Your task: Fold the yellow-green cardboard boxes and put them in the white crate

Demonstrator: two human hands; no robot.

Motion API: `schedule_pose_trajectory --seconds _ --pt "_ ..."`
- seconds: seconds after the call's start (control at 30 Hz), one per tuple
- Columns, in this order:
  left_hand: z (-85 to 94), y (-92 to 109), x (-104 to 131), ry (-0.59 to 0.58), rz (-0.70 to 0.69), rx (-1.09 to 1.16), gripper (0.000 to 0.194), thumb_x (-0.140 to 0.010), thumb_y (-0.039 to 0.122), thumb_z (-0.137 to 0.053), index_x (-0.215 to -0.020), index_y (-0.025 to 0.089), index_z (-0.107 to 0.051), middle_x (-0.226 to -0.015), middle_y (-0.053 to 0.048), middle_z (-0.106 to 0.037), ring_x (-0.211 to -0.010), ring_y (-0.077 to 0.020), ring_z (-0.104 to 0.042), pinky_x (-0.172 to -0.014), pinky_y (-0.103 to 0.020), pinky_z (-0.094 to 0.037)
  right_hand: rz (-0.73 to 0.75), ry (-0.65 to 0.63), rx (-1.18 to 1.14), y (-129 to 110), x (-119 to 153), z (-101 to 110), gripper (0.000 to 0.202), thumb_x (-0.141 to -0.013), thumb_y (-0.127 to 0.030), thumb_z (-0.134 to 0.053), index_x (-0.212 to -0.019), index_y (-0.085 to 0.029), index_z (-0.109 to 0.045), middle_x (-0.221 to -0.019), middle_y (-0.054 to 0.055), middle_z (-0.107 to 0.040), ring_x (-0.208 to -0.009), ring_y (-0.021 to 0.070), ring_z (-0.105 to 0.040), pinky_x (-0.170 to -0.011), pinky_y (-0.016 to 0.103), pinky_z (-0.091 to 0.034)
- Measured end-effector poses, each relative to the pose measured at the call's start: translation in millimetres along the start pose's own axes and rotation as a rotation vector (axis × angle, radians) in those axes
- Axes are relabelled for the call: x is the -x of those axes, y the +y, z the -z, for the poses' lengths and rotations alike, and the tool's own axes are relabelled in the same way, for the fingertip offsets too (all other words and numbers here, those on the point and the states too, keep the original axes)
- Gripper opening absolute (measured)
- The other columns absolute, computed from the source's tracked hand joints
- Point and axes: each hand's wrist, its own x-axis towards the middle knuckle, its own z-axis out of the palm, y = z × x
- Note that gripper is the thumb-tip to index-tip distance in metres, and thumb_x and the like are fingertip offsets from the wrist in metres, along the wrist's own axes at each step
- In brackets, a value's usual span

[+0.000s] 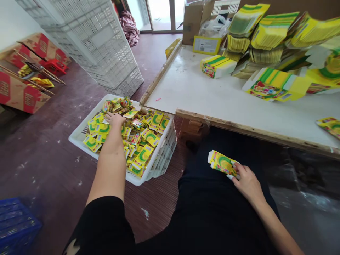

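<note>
My left hand (116,119) is stretched out over a white plastic crate (161,147), its fingers apart at the heap inside. That heap is made of small yellow and green printed cartons (143,156), with some shiny wrapped packs among them. My left fingertips are partly lost among the packs. Over my lap, my right hand (245,180) grips a flattish yellow carton (222,163) between thumb and fingers. White end flaps stick out at the carton's left end.
Stacks of flat yellow cartons (268,39) stand on a white table (191,88) with a wooden edge. Tall white crates (98,42) rise behind the basket. A blue crate (18,223) sits at lower left, red and brown boxes (23,92) at far left.
</note>
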Motion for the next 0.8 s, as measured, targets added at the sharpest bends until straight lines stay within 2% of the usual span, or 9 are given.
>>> schedule_pose_trajectory --seconds 0.1,0.2,0.37,0.47,0.57,0.6,0.67,0.73,0.8 --pt "2.7 5.0 7.0 -0.056 0.069 -0.052 0.052 -0.068 0.032 -0.066 -0.111 0.003 -0.062 -0.133 -0.029 -0.048 -0.129 -0.0492 -0.033 -0.101 -0.064 -0.025 -0.014 -0.025 -0.01 -2.1 -0.2 3.2 0.034 -0.071 -0.023 -0.055 -0.105 -0.019 -0.057 -0.09 0.008 -0.062 -0.082 0.0269 -0.06 -0.075 0.039 -0.05" --pt "1.3 14.5 28.6 -0.095 0.016 -0.053 0.035 -0.069 0.03 -0.063 -0.1 0.013 -0.068 -0.117 -0.022 -0.063 -0.12 -0.0437 -0.047 -0.102 -0.06 -0.027 -0.042 -0.073 -0.016 -6.9 -0.8 10.2 0.035 -0.072 -0.023 -0.056 -0.107 -0.017 -0.057 -0.092 0.01 -0.061 -0.084 0.0275 -0.06 -0.075 0.039 -0.05" --pt "0.1 31.8 83.3 -0.023 -0.126 0.015 0.032 -0.077 0.028 -0.055 -0.105 0.017 -0.066 -0.122 -0.015 -0.062 -0.123 -0.0345 -0.046 -0.11 -0.054 -0.022 -0.083 -0.215 -0.034 -9.5 -3.2 19.8 0.048 -0.068 -0.018 -0.059 -0.116 -0.018 -0.055 -0.092 0.008 -0.061 -0.081 0.0257 -0.061 -0.067 0.035 -0.048" --pt "1.2 49.2 121.5 0.082 -0.209 0.099 0.034 -0.085 0.026 -0.043 -0.113 0.018 -0.061 -0.127 -0.01 -0.058 -0.125 -0.0232 -0.045 -0.112 -0.042 -0.023 -0.067 -0.247 -0.106 -6.4 -4.3 25.3 0.053 -0.064 -0.022 -0.064 -0.116 -0.019 -0.054 -0.084 0.004 -0.06 -0.074 0.0239 -0.059 -0.067 0.034 -0.047" --pt "-2.5 76.3 170.3 0.235 -0.373 0.427 0.031 -0.087 0.027 -0.038 -0.107 0.016 -0.059 -0.116 -0.011 -0.062 -0.116 -0.019 -0.051 -0.104 -0.035 -0.037 -0.063 -0.237 -0.224 -6.1 -4.0 37.1 0.054 -0.061 -0.024 -0.064 -0.115 -0.019 -0.055 -0.079 0.002 -0.059 -0.071 0.0224 -0.059 -0.067 0.035 -0.049" --pt "-5.6 87.6 189.7 0.238 -0.442 0.561 0.03 -0.087 0.032 -0.039 -0.104 0.017 -0.059 -0.111 -0.011 -0.063 -0.11 -0.0196 -0.054 -0.1 -0.035 -0.041 -0.063 -0.223 -0.278 -7.2 -3.6 42.3 0.055 -0.061 -0.025 -0.064 -0.115 -0.02 -0.054 -0.079 0.002 -0.058 -0.07 0.0217 -0.058 -0.067 0.035 -0.049" --pt "-14.3 113.8 231.8 0.129 -0.591 0.799 0.032 -0.086 0.042 -0.044 -0.103 0.02 -0.059 -0.105 -0.01 -0.064 -0.102 -0.02 -0.058 -0.089 -0.035 -0.048 -0.047 -0.167 -0.409 -11.6 -2.5 53.1 0.055 -0.063 -0.029 -0.063 -0.116 -0.02 -0.053 -0.079 0.001 -0.056 -0.066 0.0198 -0.057 -0.066 0.034 -0.051" --pt "-24.4 144.0 274.4 -0.099 -0.744 1.029 0.043 -0.082 0.052 -0.053 -0.111 0.02 -0.057 -0.109 -0.011 -0.063 -0.104 -0.0216 -0.058 -0.087 -0.035 -0.049 -0.013 -0.081 -0.555 -18.4 -1.6 62.7 0.056 -0.065 -0.034 -0.062 -0.118 -0.02 -0.05 -0.079 0.001 -0.054 -0.064 0.018 -0.056 -0.064 0.033 -0.051" --pt "-32.9 176.9 312.6 -0.367 -0.782 1.287 0.07 -0.072 0.064 -0.059 -0.125 0.02 -0.049 -0.116 -0.012 -0.062 -0.108 -0.0249 -0.058 -0.088 -0.037 -0.049 0.036 0.006 -0.672 -26.9 -0.9 70.3 0.058 -0.068 -0.037 -0.062 -0.121 -0.02 -0.047 -0.08 0.001 -0.053 -0.064 0.0171 -0.055 -0.062 0.031 -0.051"
